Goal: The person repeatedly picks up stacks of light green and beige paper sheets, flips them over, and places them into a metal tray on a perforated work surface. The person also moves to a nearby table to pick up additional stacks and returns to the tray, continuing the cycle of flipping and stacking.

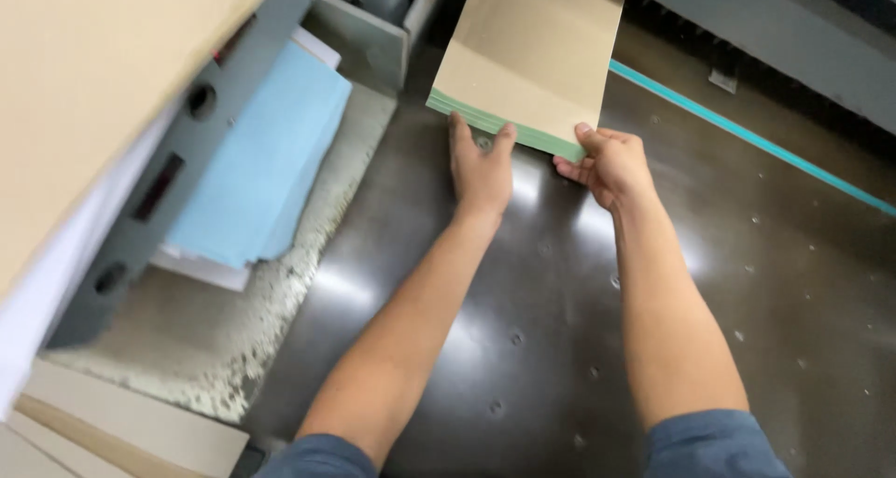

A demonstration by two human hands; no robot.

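A stack of green paper sheets topped by a brown cardboard sheet (532, 49) lies on the dark shiny metal table (523, 319), reaching under the machine at the top. My left hand (481, 165) rests flat on the table with its fingertips against the stack's near edge. My right hand (607, 165) grips the stack's near right corner, thumb on top of the cardboard.
A pile of light blue sheets (266, 156) lies on a speckled pad at the left beside a grey machine frame (149, 189). A tall stack of white paper under cardboard (84, 95) fills the upper left. A teal line (747, 137) crosses the table at the right.
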